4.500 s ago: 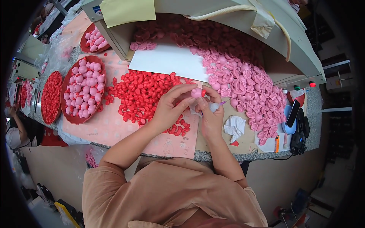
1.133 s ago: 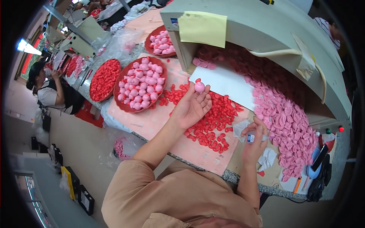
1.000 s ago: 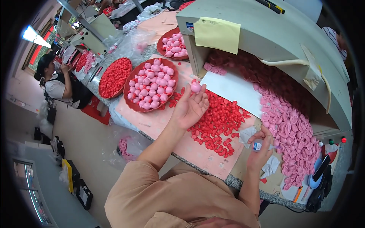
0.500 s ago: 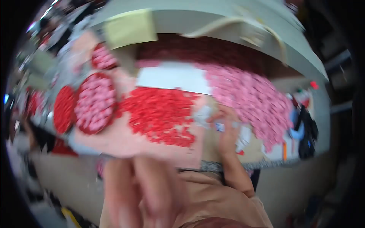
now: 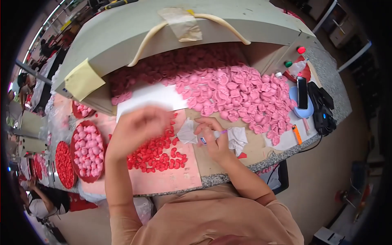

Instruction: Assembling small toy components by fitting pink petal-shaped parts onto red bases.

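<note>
My left hand (image 5: 143, 124) is above the heap of small red bean-shaped pieces (image 5: 153, 157), beside a white sheet (image 5: 153, 97). Motion smears its fingers, so I cannot tell what they hold, if anything. Over the tan board, my right hand (image 5: 216, 141) is closed around a small pale squeeze bottle (image 5: 203, 140) with a blue label mark and a thin purple tip. Crumpled white tissues (image 5: 237, 139) lie on both sides of that hand. Beyond it spreads a big heap of pink, cupped, shell-like pieces (image 5: 232, 92), reaching back under the grey housing.
Round trays stand at the left, one with pink pieces (image 5: 88, 152), another with red pieces (image 5: 65, 165). A yellow note (image 5: 84, 79) hangs from the grey housing (image 5: 228, 30). At the right are a phone (image 5: 302, 93) on a blue dish (image 5: 311, 108), an orange lighter-like object (image 5: 297, 134) and a black device (image 5: 324, 118).
My left hand has moved from close in front of the camera out over the red pieces. The right hand stays near the tissues with the bottle. The view has turned and sharpened.
</note>
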